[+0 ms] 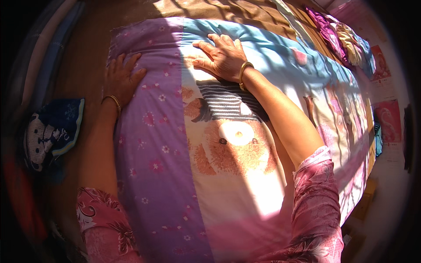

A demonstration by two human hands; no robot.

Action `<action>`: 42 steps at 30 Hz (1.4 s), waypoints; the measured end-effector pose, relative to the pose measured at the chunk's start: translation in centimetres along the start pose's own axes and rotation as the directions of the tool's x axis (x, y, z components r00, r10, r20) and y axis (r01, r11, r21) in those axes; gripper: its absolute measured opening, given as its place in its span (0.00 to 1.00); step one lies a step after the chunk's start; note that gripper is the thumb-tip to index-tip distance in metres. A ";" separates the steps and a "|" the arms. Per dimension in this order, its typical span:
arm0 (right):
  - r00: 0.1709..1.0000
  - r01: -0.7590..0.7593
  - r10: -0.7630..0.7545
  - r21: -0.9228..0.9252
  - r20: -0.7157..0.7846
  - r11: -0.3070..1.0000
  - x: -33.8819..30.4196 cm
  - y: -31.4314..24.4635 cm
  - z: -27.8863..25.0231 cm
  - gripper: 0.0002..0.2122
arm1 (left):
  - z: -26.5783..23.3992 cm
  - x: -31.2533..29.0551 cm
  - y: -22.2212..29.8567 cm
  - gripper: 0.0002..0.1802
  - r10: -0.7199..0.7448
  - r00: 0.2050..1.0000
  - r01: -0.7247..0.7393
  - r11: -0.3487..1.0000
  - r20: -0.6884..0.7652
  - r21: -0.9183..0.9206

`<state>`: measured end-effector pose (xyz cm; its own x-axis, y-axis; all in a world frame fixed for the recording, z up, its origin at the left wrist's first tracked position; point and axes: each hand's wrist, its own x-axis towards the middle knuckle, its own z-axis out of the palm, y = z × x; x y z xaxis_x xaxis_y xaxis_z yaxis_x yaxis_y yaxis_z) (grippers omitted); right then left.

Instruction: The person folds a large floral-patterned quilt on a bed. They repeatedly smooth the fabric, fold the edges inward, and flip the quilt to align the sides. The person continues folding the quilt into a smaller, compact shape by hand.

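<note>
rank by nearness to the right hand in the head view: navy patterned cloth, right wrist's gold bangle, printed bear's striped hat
From the right hand:
1. Gold bangle, on the right wrist
2. Printed bear's striped hat, below the hand in view
3. Navy patterned cloth, at the view's far left

Hard sun, centre to right; glare lower centre on purple-blue-cream printed fabric quilt (237, 188). Striped shadows upper right. Left side dim. Fisheye rim black, edges bent, blurred.
</note>
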<state>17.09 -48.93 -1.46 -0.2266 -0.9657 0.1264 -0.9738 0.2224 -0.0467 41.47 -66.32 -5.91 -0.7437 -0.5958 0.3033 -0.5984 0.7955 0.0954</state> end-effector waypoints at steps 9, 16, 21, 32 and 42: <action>0.942 -0.306 0.302 0.001 -0.148 0.952 5.8 1.7 3.4 0.33 | 0.1 0.8 0.2 0.26 0.015 0.998 -0.024 0.987 0.059 0.160; 0.890 -0.188 0.143 -0.063 -0.434 0.980 4.8 3.1 5.2 0.21 | -10.7 -12.7 13.9 0.36 0.254 0.928 -0.193 0.954 0.274 -0.230; 0.977 -0.110 0.136 0.157 -0.163 0.981 3.3 3.3 2.9 0.22 | -12.0 -21.0 16.5 0.46 0.180 0.853 -0.093 0.976 0.489 -0.196; 0.980 0.113 -0.183 0.532 0.081 0.839 -28.0 -11.3 -10.2 0.27 | -10.2 -19.9 14.4 0.45 0.022 0.959 0.016 0.991 0.284 -0.130; 0.980 -0.017 -0.054 0.349 0.193 0.937 -39.8 -19.9 -5.9 0.28 | -10.5 -18.4 10.2 0.38 0.158 0.883 -0.120 0.986 0.441 -0.114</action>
<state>45.37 -14.15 0.29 -0.1663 -0.9840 -0.0644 -0.9028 0.1782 -0.3913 52.14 -46.09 -0.54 -0.8830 -0.4494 -0.1352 -0.4673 0.8684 0.1657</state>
